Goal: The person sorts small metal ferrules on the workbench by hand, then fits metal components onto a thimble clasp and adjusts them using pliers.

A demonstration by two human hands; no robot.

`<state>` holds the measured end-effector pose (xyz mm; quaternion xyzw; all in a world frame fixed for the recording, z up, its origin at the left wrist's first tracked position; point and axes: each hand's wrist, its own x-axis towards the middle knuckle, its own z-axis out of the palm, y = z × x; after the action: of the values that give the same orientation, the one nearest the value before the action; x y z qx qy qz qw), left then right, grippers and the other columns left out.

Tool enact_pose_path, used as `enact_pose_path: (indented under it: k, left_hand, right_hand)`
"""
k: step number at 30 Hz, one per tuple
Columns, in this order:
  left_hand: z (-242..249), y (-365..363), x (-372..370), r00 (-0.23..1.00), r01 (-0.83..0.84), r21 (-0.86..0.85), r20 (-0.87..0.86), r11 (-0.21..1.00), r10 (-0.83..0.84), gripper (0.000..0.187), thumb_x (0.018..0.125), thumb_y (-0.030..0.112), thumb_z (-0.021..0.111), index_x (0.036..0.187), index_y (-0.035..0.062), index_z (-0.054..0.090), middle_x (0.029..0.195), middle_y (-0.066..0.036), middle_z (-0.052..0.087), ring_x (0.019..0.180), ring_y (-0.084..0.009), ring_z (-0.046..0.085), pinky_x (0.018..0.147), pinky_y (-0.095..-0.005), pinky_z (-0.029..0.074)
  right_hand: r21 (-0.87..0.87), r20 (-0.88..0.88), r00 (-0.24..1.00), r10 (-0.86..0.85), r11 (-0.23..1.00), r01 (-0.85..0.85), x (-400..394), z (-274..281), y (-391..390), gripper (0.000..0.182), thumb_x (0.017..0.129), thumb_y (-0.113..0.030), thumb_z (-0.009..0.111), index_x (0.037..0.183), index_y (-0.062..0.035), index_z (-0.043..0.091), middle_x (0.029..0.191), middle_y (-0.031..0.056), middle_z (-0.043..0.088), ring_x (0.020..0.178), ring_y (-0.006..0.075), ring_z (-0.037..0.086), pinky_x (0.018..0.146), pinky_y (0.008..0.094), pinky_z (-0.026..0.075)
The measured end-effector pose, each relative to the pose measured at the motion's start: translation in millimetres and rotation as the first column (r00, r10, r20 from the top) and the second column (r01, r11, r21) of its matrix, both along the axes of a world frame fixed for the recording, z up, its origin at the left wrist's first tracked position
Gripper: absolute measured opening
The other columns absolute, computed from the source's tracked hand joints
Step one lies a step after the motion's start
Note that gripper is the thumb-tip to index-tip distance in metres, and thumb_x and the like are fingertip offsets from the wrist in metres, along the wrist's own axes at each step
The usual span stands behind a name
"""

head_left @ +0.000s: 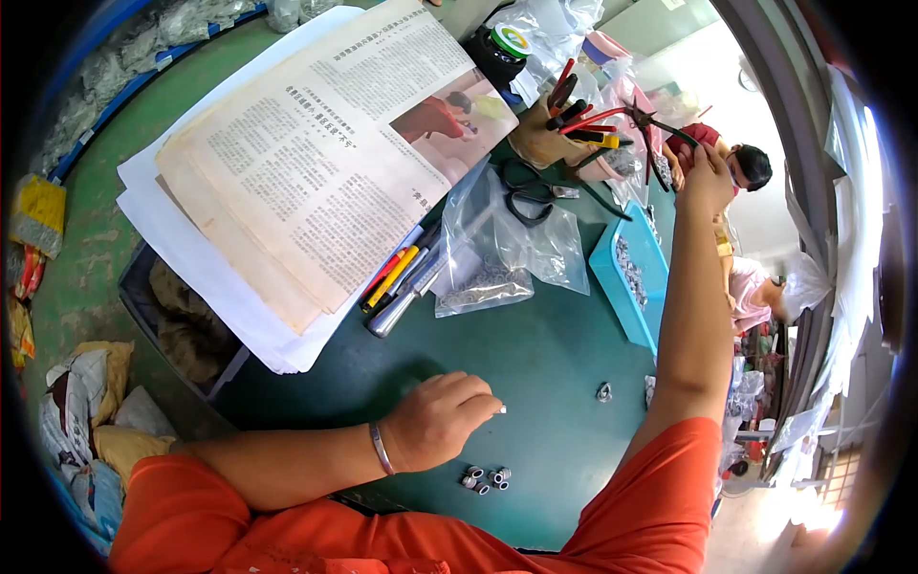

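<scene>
My right hand is raised at the upper right, closed on one handle of a pair of pliers beside a holder of tools. The handles of the pliers are spread apart. My left hand, with a bangle at the wrist, is curled low over the green table. A small pale, shiny bit shows at its thumb tip; what it is I cannot make out. Several small metal rings lie near this hand. Farther right is a single small metal piece.
A light-blue tray holds small metal parts. Scissors and a clear plastic bag of small pieces lie beyond my left hand. Newspaper, pens and a dark jar stand around. Other people sit at the right.
</scene>
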<state>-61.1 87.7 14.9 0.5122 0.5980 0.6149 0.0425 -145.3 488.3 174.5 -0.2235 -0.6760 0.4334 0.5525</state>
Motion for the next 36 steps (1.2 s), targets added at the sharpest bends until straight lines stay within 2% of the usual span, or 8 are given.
enact_pose_path:
  k: [6,11,21,27,29,32,34,36]
  left_hand:
    - [-2,1,1,1.000,0.005,0.009,0.004,1.000,-0.006,0.016,0.071,-0.001,0.065,0.086,0.0019,0.060,0.082,-0.010,0.058,0.073,-0.0257,0.058,0.066,-0.0322,0.048]
    - [-4,2,0,1.000,0.006,-0.014,0.019,1.000,-0.006,0.018,0.068,-0.004,0.066,0.085,0.0018,0.060,0.082,-0.010,0.058,0.073,-0.0263,0.058,0.067,-0.0330,0.048]
    - [-5,5,-5,0.999,0.026,-0.106,0.038,0.994,-0.022,0.017,0.068,-0.005,0.065,0.083,0.0016,0.060,0.082,-0.010,0.057,0.075,-0.0277,0.057,0.067,-0.0339,0.048]
    - [-2,2,-5,0.998,0.036,-0.113,0.055,0.993,-0.030,0.015,0.070,-0.003,0.064,0.083,0.0020,0.059,0.082,-0.011,0.057,0.076,-0.0286,0.057,0.067,-0.0347,0.047]
    - [-3,2,-3,0.998,0.040,-0.117,0.060,0.992,-0.033,0.016,0.070,-0.003,0.064,0.084,0.0024,0.058,0.082,-0.010,0.057,0.076,-0.0285,0.057,0.068,-0.0347,0.047]
    - [-4,3,-2,0.997,0.046,-0.085,0.066,0.995,-0.040,0.017,0.070,-0.003,0.064,0.085,0.0028,0.058,0.082,-0.010,0.056,0.076,-0.0283,0.057,0.068,-0.0347,0.047]
    - [-6,4,-2,0.998,0.047,-0.091,0.053,0.995,-0.042,0.017,0.071,-0.003,0.064,0.085,0.0031,0.058,0.081,-0.010,0.056,0.076,-0.0281,0.056,0.067,-0.0349,0.046]
    - [-5,4,-3,0.998,0.034,-0.099,0.057,0.995,-0.028,0.016,0.071,-0.003,0.064,0.085,0.0030,0.058,0.081,-0.010,0.056,0.076,-0.0280,0.056,0.067,-0.0350,0.047]
  right_hand:
    - [-0.218,-0.469,0.862,0.191,0.921,-0.322,53,-28,-41,0.028,0.084,0.007,0.049,0.110,0.0146,0.044,0.106,0.0203,0.053,0.100,0.0302,0.057,0.086,0.0307,0.053]
    - [-0.436,-0.812,0.581,-0.057,0.722,-0.537,70,-59,-74,0.031,0.087,0.006,0.046,0.117,0.0110,0.039,0.110,0.0209,0.052,0.105,0.0348,0.054,0.094,0.0359,0.049]
    - [-0.318,-0.917,0.400,0.016,0.574,-0.754,102,-66,-78,0.023,0.086,0.006,0.049,0.109,0.0091,0.046,0.108,0.0214,0.053,0.104,0.0346,0.055,0.092,0.0369,0.050]
    - [-0.562,-0.689,0.723,0.047,0.596,-0.574,196,-84,-105,0.018,0.088,0.002,0.049,0.103,0.0128,0.050,0.106,0.0207,0.056,0.104,0.0277,0.055,0.094,0.0316,0.049]
    - [-0.737,-0.473,0.880,-0.046,0.568,-0.367,222,-104,-113,0.018,0.088,0.001,0.049,0.101,0.0126,0.052,0.101,0.0191,0.059,0.096,0.0268,0.059,0.088,0.0305,0.052]
    - [-0.810,0.093,0.977,0.191,0.585,-0.037,239,-118,-123,0.018,0.083,-0.002,0.057,0.097,0.0088,0.058,0.089,0.0158,0.063,0.082,0.0216,0.064,0.068,0.0283,0.056]
    - [-0.479,0.653,0.735,0.182,0.851,0.215,216,-112,-142,0.014,0.081,-0.004,0.060,0.090,0.0055,0.063,0.082,0.0094,0.064,0.074,0.0169,0.062,0.058,0.0246,0.050]
    - [0.090,0.776,0.627,-0.069,0.996,-0.002,192,-114,-130,0.012,0.079,-0.004,0.060,0.088,0.0028,0.064,0.081,0.0091,0.064,0.073,0.0166,0.060,0.064,0.0283,0.047]
